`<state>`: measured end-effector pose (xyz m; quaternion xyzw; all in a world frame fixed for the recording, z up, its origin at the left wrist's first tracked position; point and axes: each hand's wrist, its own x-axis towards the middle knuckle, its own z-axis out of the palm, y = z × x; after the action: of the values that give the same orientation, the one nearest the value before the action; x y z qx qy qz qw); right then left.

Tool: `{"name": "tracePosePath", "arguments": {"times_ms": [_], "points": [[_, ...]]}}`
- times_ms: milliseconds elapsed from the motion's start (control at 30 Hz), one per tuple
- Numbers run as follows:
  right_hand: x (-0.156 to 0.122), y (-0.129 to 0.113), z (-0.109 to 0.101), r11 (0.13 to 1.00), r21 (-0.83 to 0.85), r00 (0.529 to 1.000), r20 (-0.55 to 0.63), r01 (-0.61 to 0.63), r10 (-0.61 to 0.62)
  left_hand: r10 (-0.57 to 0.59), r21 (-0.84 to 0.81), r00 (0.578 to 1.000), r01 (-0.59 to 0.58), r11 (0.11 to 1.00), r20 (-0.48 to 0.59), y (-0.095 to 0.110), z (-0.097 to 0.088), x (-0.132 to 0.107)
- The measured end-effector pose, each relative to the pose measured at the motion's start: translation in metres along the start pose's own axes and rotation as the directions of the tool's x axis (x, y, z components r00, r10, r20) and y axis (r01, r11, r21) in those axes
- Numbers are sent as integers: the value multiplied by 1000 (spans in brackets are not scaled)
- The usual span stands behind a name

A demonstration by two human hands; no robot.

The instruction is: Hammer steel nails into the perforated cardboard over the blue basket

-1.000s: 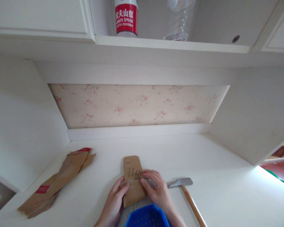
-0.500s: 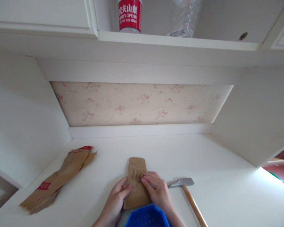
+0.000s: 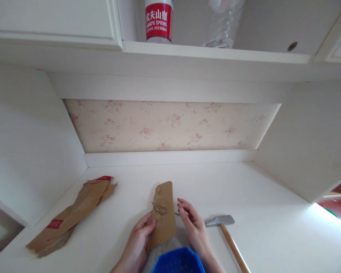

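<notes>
My left hand (image 3: 140, 237) grips a brown cardboard piece (image 3: 163, 227) by its left edge, thumb on the face. Several thin metal nails (image 3: 159, 207) stand through the cardboard at a slant. The cardboard is tilted, its right edge raised. Just right of it, my right hand (image 3: 194, 225) has its thumb and fingers bent together around a thin dark nail (image 3: 177, 213). The nail's far end lies close to the cardboard's edge; I cannot tell whether it touches. A blue basket with holes (image 3: 178, 261) is below the cardboard, partly cut off by the frame.
A hammer with a wooden handle (image 3: 233, 246) lies on the white counter (image 3: 125, 189) at the right. Torn cardboard (image 3: 74, 216) lies at the left. Overhead, a shelf (image 3: 187, 51) holds a red-labelled bottle (image 3: 159, 22) and a clear plastic bottle (image 3: 223, 24).
My right hand has moved off the cardboard's face to the right. My left hand has tilted the cardboard, so the nails lean differently.
</notes>
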<state>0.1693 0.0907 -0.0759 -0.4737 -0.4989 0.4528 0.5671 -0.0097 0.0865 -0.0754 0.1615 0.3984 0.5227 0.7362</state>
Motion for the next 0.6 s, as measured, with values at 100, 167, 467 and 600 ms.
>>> {"name": "tracePosePath", "arguments": {"times_ms": [100, 167, 467, 600], "points": [[0, -2, 4, 955, 235, 980, 123, -179, 153, -13, -17, 999, 13, 1000, 30, -4, 0, 0], [-2, -7, 7, 910, 313, 947, 254, -272, 195, -16, -26, 997, 18, 1000, 82, -7, 0, 1], [-5, -18, 12, 847, 405, 914, 350, -345, 205, -44, 15, 990, 43, 999, 135, -12, -2, 0], [-5, -14, 13, 809, 431, 899, 354, -400, 256, -27, 17, 988, 24, 1000, 153, -11, 1, -2]]}}
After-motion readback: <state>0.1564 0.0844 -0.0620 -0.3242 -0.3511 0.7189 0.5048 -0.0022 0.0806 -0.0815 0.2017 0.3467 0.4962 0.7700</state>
